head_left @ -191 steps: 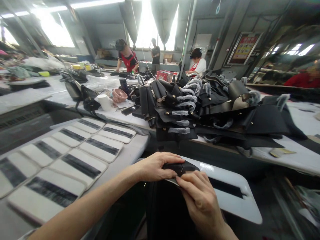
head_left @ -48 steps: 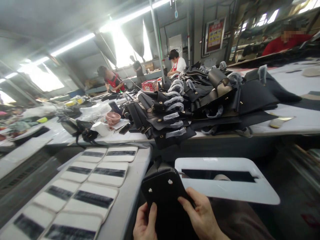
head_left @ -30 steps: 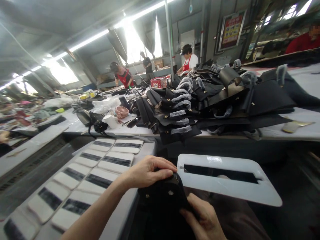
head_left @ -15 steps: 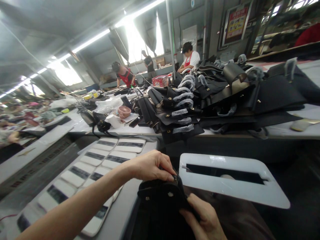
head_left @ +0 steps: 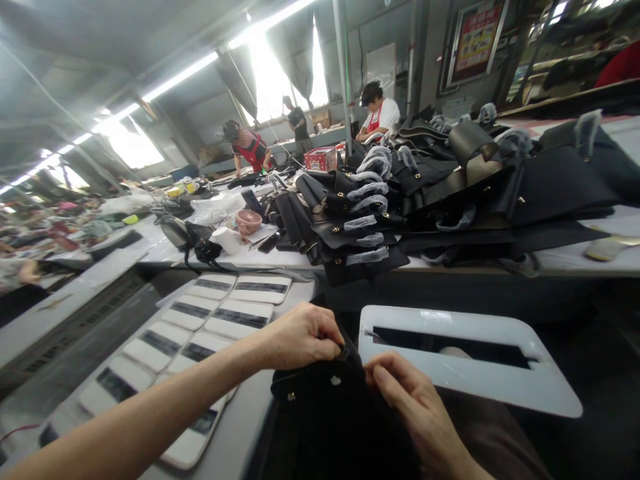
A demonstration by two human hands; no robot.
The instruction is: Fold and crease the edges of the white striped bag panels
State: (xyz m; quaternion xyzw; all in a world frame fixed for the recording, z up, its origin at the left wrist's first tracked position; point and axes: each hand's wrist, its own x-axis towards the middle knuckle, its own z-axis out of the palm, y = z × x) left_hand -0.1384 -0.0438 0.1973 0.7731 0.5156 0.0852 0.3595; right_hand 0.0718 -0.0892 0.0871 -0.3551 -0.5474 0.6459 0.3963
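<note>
A black leather bag piece (head_left: 325,413) with small metal studs sits low in the middle, close to me. My left hand (head_left: 300,337) is closed, its fingertips pinching the piece's top edge. My right hand (head_left: 413,407) grips the same piece at its upper right corner, fingers curled over it. Just to the right lies a white flat template (head_left: 500,380) with a long dark slot.
Several white pads with black stripes (head_left: 210,327) cover the grey bench at left. A heap of black bag parts (head_left: 400,200) fills the table beyond. A pink basket (head_left: 249,221), a white roll and a red box (head_left: 321,159) stand behind. Other people work at far tables.
My right hand has slid up from the lower right of the black piece to its top corner. My left hand, which came over the top edge a second ago, stays pinched there.
</note>
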